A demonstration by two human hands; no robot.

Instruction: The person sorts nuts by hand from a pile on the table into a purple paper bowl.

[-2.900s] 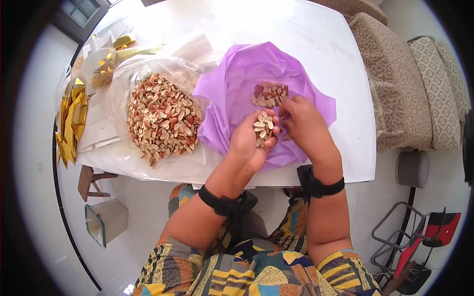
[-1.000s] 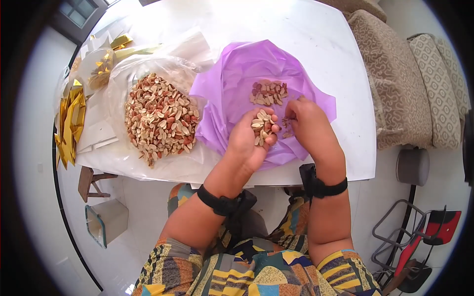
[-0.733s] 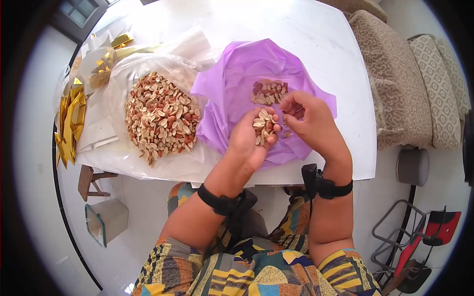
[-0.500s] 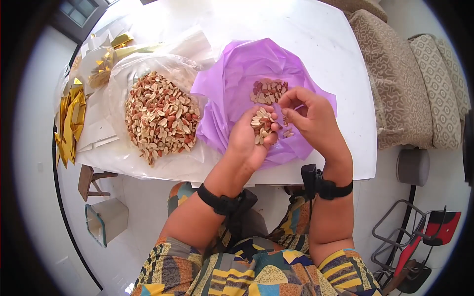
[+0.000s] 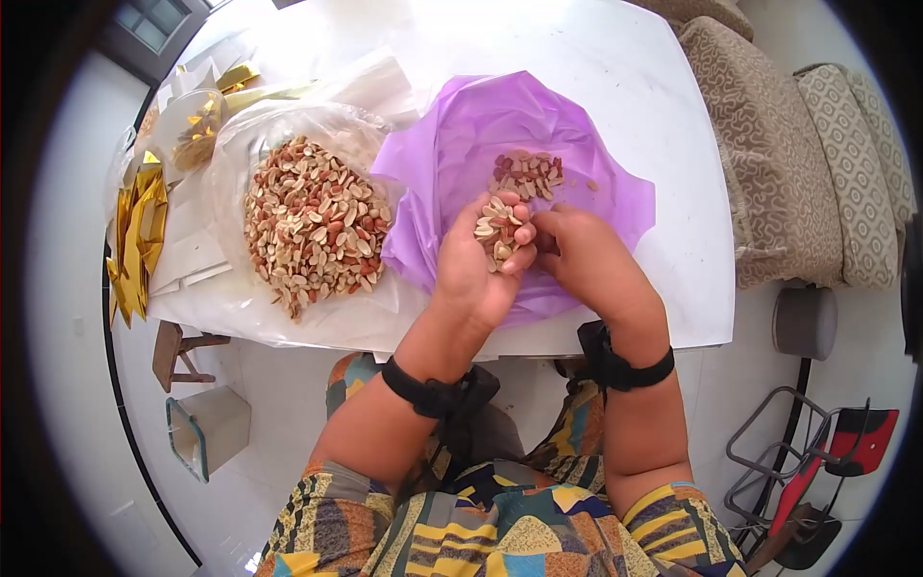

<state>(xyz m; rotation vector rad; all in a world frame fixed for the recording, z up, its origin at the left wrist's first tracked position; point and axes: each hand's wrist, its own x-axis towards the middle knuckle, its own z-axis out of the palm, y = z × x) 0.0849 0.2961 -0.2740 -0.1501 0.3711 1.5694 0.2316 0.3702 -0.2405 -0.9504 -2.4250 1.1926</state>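
Observation:
My left hand, palm up and fingers curled, cradles a small heap of nut kernels, mostly pale split halves with some reddish skins. Close against its fingertips, my right hand has its fingers drawn together; whatever they hold, if anything, is hidden. Both hands are over a spread purple plastic bag. Inside it, just beyond my fingers, lies a smaller pile of kernels, many of them reddish. Left of my hands, a large mound of mixed kernels rests on a clear plastic bag.
The white table carries gold foil packaging and a clear plastic cup at its left side. A bin and wooden stool stand lower left. A covered sofa is at right, above a red-and-black folding chair.
My right hand has moved down and inward, against my left fingertips, its fingers turning out of sight. My left hand has shifted slightly left. A few loose kernels show right of the small pile.

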